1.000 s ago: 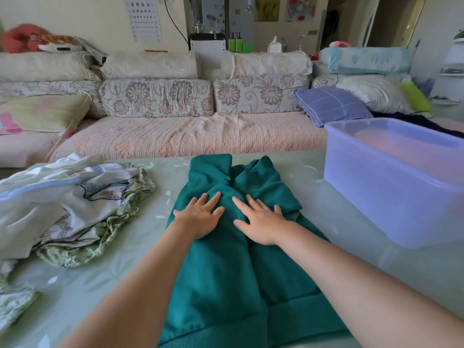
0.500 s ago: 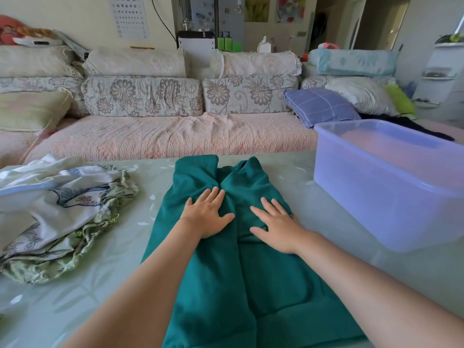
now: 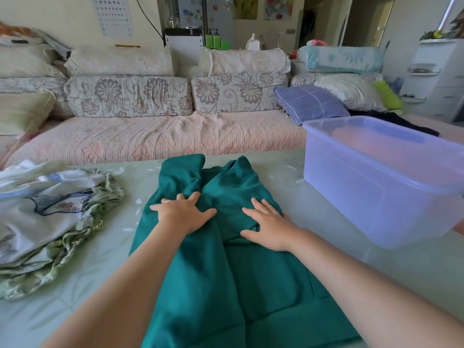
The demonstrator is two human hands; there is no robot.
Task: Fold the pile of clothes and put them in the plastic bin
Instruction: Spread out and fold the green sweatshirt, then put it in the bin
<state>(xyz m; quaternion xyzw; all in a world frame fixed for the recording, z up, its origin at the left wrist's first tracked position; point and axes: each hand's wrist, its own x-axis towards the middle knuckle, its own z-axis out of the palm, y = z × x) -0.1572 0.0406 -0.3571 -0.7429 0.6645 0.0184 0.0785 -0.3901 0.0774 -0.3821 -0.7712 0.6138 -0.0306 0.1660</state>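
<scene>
Pressing green garment (image 3: 200, 285): left hand (image 3: 184, 214), right hand (image 3: 270, 227) (table (image 3: 308, 222) bare alongside).

The sweatshirt (image 3: 216, 285) is a plain deep teal green, the plastic bin (image 3: 376, 197) is translucent lavender-blue with a pinkish tint showing through its far wall, possibly from the sofa behind, and the pile of clothes (image 3: 50, 222) mixes white cloth printed with dark-blue-outlined flowers and a pale green leafy fabric. The table cover (image 3: 88, 285) is pale mint with faint white leaf marks. The sofa seat (image 3: 163, 136) is salmon pink, its back cushions (image 3: 128, 96) are cream with mauve-grey flowers, and the pillow (image 3: 308, 102) is periwinkle with thin white checks.
</scene>
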